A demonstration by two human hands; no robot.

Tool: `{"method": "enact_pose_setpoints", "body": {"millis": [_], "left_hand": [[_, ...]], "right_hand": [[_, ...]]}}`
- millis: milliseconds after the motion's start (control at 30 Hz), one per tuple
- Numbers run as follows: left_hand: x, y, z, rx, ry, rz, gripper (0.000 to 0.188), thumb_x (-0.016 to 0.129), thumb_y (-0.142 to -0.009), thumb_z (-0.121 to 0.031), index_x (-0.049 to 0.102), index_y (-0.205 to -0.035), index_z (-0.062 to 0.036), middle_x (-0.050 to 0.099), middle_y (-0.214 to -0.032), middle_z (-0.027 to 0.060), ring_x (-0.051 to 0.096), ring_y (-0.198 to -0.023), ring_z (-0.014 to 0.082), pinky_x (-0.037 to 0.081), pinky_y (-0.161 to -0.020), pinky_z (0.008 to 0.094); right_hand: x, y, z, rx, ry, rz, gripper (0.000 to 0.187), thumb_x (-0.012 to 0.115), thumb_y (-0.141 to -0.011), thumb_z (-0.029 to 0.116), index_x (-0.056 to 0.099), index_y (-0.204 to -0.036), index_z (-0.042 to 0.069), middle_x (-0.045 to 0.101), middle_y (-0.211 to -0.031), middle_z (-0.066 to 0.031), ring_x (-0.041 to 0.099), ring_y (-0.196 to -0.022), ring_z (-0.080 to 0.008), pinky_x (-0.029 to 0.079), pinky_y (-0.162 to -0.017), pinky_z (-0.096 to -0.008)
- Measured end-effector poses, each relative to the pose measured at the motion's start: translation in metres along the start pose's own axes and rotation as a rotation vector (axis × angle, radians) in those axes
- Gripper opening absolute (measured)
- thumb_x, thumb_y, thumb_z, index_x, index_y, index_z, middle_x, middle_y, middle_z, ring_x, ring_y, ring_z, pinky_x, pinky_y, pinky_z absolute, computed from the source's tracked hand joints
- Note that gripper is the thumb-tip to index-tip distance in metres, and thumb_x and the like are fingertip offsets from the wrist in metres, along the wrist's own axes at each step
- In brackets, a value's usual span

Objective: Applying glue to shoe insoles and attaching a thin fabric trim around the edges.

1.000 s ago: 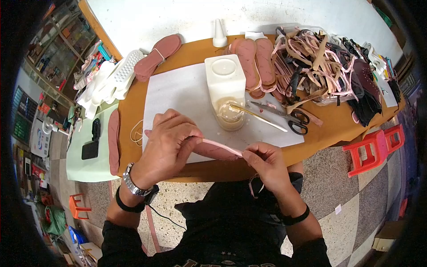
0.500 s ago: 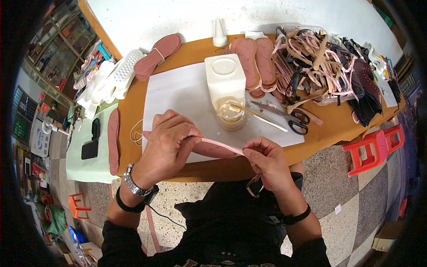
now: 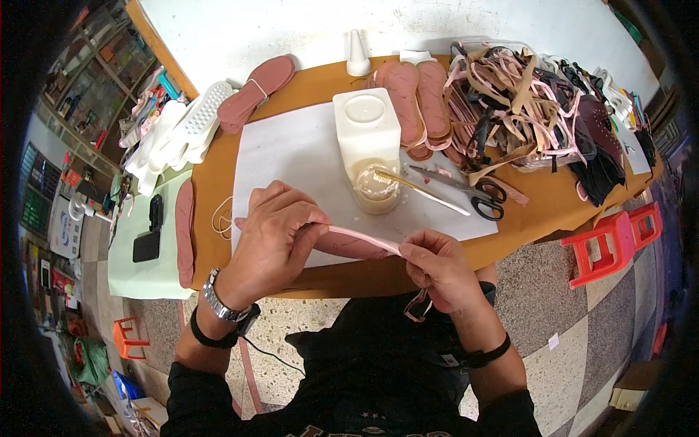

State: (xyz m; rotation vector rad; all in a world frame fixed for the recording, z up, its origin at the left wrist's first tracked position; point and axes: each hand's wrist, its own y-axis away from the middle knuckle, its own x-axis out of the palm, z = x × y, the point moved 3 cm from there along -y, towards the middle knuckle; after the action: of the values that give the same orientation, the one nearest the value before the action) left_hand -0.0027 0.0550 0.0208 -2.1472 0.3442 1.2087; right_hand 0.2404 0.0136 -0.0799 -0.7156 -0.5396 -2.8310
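A narrow pink strap (image 3: 362,239) is stretched between my two hands above the near edge of the table. My left hand (image 3: 275,237) pinches its left end between thumb and fingers. My right hand (image 3: 440,268) grips the other end, and a loose tail with what looks like a buckle hangs below it. Under the strap lies a pink insole (image 3: 349,247), partly covered by my left hand. Just beyond my hands stands a cream glue container (image 3: 364,135) with an open front cup, and a brush (image 3: 429,193) rests across that cup.
Black-handled scissors (image 3: 486,198) lie right of the glue on white paper (image 3: 280,146). Pink insoles (image 3: 402,102) and a heap of straps (image 3: 520,102) fill the back right. Bundled insoles (image 3: 258,95), white soles (image 3: 178,135) and a single insole (image 3: 186,233) lie left. Red stools (image 3: 608,247) stand right.
My right hand has shifted very slightly to the right and down, still holding the strap. My left hand stays nearly where it was.
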Motion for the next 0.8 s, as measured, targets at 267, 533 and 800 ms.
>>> {"method": "enact_pose_setpoints", "body": {"millis": [267, 533, 800], "left_hand": [[0.002, 0.0, 0.001, -0.004, -0.007, -0.007, 0.007, 0.076, -0.085, -0.007, 0.07, -0.088, -0.0088, 0.068, -0.089, 0.004, 0.06, -0.092, 0.0243, 0.039, -0.085, 0.039], [0.004, -0.001, 0.001, -0.002, -0.018, -0.026, 0.007, 0.075, -0.085, -0.007, 0.07, -0.088, -0.0085, 0.068, -0.089, 0.0045, 0.06, -0.092, 0.0247, 0.039, -0.085, 0.039], [0.007, 0.001, 0.005, -0.006, 0.014, -0.002, 0.007, 0.075, -0.085, -0.006, 0.069, -0.089, -0.0082, 0.068, -0.089, 0.0047, 0.059, -0.092, 0.0249, 0.039, -0.085, 0.039]], "right_hand": [[-0.004, -0.002, -0.001, -0.036, -0.074, -0.043, 0.012, 0.075, -0.096, 0.013, 0.068, -0.098, 0.004, 0.064, -0.078, 0.0, 0.046, -0.055, -0.0038, 0.032, -0.048, -0.0194], [-0.005, -0.004, -0.007, 0.032, -0.15, -0.054, 0.011, 0.076, -0.095, 0.012, 0.069, -0.099, 0.004, 0.065, -0.078, 0.0006, 0.046, -0.054, -0.0031, 0.032, -0.047, -0.0187], [0.003, -0.006, -0.013, -0.282, 0.224, -0.12, 0.009, 0.074, -0.094, 0.003, 0.068, -0.101, 0.005, 0.066, -0.083, 0.0012, 0.057, -0.072, -0.0051, 0.044, -0.063, -0.0196]]}}
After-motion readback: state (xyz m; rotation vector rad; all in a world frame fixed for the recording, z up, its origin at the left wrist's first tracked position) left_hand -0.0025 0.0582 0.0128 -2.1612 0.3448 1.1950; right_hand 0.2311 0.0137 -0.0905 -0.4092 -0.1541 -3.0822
